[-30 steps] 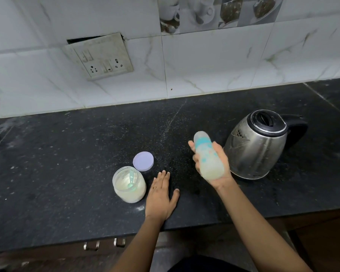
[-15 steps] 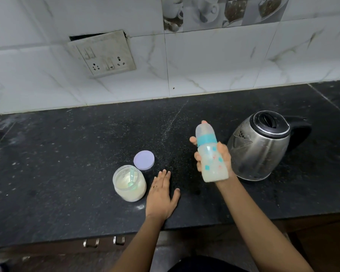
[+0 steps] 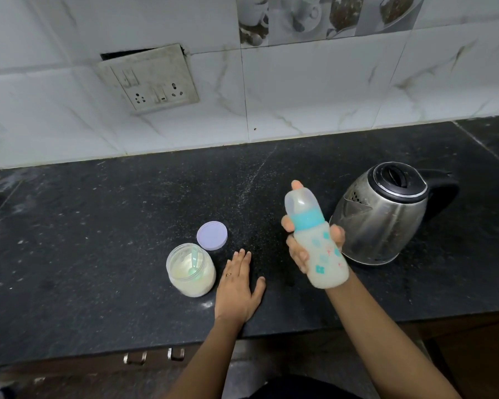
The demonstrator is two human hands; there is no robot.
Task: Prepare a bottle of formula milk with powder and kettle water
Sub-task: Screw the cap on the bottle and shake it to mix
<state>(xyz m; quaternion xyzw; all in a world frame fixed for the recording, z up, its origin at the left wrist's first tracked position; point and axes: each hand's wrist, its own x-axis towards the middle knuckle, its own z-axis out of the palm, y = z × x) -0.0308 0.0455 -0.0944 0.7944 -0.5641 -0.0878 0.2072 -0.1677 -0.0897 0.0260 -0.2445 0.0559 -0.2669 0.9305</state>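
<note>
Right hand (image 3: 311,240) is wrapped round the capped, teal-collared baby bottle of pale milk (image 3: 317,240), centre-right of frame, tilted above the black counter (image 3: 98,226) just beside the steel kettle (image 3: 383,217); forefinger up behind the cap, thumb on the kettle side. Left hand (image 3: 238,286) lies flat, fingers straight, lower centre, near the open powder jar (image 3: 190,269)

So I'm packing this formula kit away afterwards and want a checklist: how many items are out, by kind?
baby bottle: 1
powder jar: 1
jar lid: 1
scoop: 1
kettle: 1
Total: 5
</note>
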